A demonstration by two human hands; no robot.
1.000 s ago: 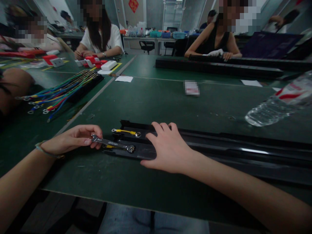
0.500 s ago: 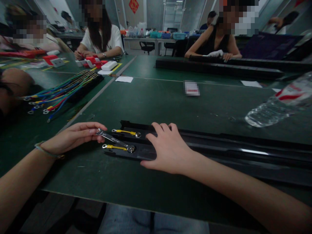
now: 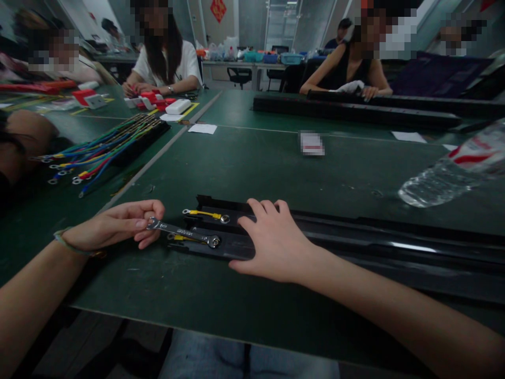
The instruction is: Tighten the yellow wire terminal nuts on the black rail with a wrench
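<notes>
Far left, a bundle of coloured ring-terminal wires (image 3: 94,155) lies on the green table (image 3: 244,163). The left hand (image 3: 116,229) pinches the outer end of a small ring wrench (image 3: 182,232) between thumb and fingers. The wrench's other end sits on a bolt (image 3: 213,241) at the left end of a long black rail (image 3: 355,237), beside two yellow-sleeved leads (image 3: 203,213). The right hand (image 3: 276,243) rests flat on the rail, fingers extended, gripping nothing. Far right lies a plastic water bottle (image 3: 445,176).

Small shiny silver metal wrench (image 3: 183,232); long glossy black plastic rail (image 3: 355,243) w/ smooth top; flat matt dark-green table mat (image 3: 252,168).
</notes>
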